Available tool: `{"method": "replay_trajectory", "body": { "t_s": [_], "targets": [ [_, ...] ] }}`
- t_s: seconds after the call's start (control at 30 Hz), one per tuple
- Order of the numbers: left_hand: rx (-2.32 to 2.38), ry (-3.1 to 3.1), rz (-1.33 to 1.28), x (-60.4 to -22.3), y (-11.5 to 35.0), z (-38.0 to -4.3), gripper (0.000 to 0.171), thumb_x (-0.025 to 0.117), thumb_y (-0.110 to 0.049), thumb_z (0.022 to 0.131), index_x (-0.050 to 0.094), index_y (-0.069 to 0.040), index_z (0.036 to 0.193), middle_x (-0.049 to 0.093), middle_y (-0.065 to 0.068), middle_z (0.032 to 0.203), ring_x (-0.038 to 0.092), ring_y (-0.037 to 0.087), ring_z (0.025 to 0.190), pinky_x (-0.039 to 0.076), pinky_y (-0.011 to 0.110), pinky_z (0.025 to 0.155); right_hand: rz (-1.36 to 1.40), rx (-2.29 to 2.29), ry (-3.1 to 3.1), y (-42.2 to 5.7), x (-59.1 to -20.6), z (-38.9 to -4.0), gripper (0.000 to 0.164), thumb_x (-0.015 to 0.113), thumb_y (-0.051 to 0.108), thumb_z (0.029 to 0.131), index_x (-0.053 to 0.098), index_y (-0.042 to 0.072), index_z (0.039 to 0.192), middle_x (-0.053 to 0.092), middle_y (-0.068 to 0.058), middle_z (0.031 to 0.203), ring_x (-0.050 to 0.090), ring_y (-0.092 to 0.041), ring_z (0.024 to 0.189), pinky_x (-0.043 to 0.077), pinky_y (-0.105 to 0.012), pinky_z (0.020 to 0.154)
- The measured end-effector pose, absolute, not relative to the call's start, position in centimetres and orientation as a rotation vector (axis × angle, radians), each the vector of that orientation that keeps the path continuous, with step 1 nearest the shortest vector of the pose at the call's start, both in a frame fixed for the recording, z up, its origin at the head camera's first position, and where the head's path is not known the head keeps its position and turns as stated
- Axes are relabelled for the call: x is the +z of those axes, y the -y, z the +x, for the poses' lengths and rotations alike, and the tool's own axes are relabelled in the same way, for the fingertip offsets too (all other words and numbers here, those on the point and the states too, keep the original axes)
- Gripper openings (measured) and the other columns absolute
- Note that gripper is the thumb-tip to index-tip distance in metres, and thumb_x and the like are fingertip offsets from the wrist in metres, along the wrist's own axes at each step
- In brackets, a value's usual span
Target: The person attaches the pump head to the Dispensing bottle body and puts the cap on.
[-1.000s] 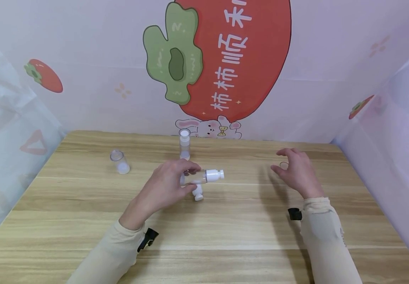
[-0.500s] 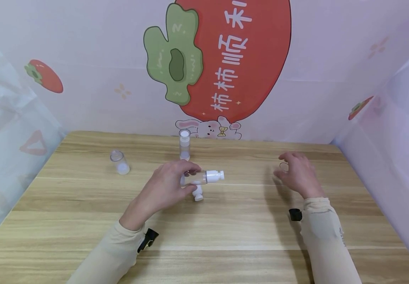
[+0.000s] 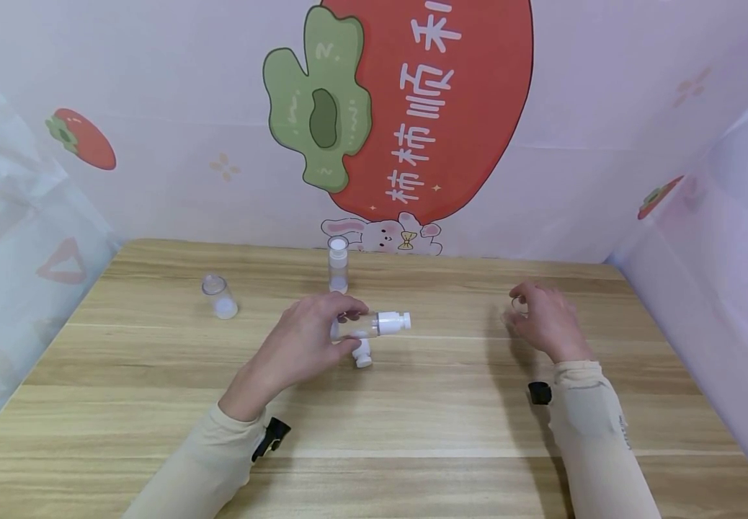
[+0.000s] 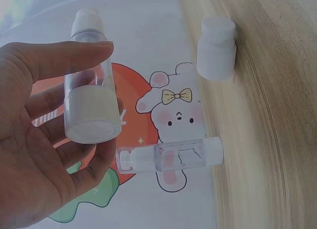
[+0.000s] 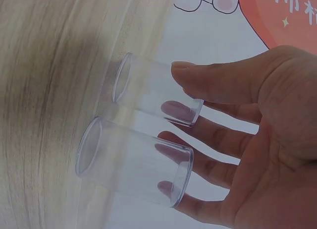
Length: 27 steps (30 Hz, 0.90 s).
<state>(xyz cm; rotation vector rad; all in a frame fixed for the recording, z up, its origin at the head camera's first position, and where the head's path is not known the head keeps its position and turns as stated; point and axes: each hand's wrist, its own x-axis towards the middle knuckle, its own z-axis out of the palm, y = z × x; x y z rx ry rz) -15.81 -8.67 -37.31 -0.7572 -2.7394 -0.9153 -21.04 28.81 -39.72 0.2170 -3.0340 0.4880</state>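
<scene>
My left hand point(image 3: 309, 331) holds a clear pump bottle point(image 3: 367, 324) sideways above the table, its white pump head pointing right. In the left wrist view this bottle point(image 4: 91, 100) shows a white base, with the thumb across its body. Over at the right, my right hand point(image 3: 545, 321) is at two clear cylindrical caps. In the right wrist view the thumb and a fingertip pinch the top end of one cap point(image 5: 148, 85). More fingers show through the other cap point(image 5: 133, 162), beside it. Both caps stand on the table.
A small white bottle point(image 3: 362, 355) stands under my left hand. Behind it a capped pump bottle point(image 3: 338, 265) stands upright near the back wall point(image 3: 581, 194). To the left is a clear bottle point(image 3: 220, 297) with a white bottom. The wooden table point(image 3: 452, 432) extends forward.
My right hand has shifted slightly right and its thumb and fingers have closed in on the clear cap. The left hand and its pump bottle have stayed nearly still.
</scene>
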Motion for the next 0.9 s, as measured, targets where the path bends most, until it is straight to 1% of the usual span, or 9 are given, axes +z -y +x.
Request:
{"method": "replay_trajectory", "body": {
  "t_s": [0.33,0.43,0.6,0.9],
  "targets": [
    [-0.911,2.742,-0.755,-37.3,8.7,-15.7,0.038,0.089,-0.007,0.077,0.075,-0.009,0.112,0.073,0.001,0.101,0.066,0.023,0.09,0.054,0.04,0.078,0.235,0.492,3.023,-28.6,-39.2,-20.8,0.036,0.069,0.008,0.092,0.062,-0.001,0.126,0.066,-0.025,0.117,0.058,-0.048,0.108,0.036,-0.071,0.09],
    [-0.921,2.741,-0.752,-37.2,8.7,-15.7,0.038,0.089,-0.007,0.076,0.075,-0.01,0.112,0.073,0.001,0.1,0.066,0.021,0.09,0.054,0.039,0.078,0.254,0.493,2.999,-28.3,-38.7,-20.6,0.036,0.071,0.008,0.091,0.063,0.0,0.126,0.067,-0.024,0.117,0.059,-0.046,0.107,0.037,-0.071,0.089],
    [-0.935,2.737,-0.752,-37.2,8.7,-15.7,0.038,0.089,-0.006,0.076,0.075,-0.011,0.111,0.073,0.001,0.1,0.066,0.018,0.09,0.055,0.039,0.079,0.322,0.499,2.949,-27.8,-37.9,-20.2,0.036,0.073,0.009,0.091,0.065,0.002,0.125,0.069,-0.02,0.115,0.062,-0.043,0.105,0.042,-0.066,0.087],
    [-0.934,2.731,-0.747,-37.2,8.7,-15.8,0.039,0.089,-0.007,0.076,0.075,-0.009,0.112,0.073,0.001,0.101,0.065,0.018,0.09,0.055,0.039,0.079,0.426,0.624,2.903,-26.3,-36.2,-19.5,0.034,0.077,0.013,0.09,0.066,0.004,0.121,0.069,-0.016,0.112,0.063,-0.034,0.103,0.047,-0.057,0.087]
  ]
}}
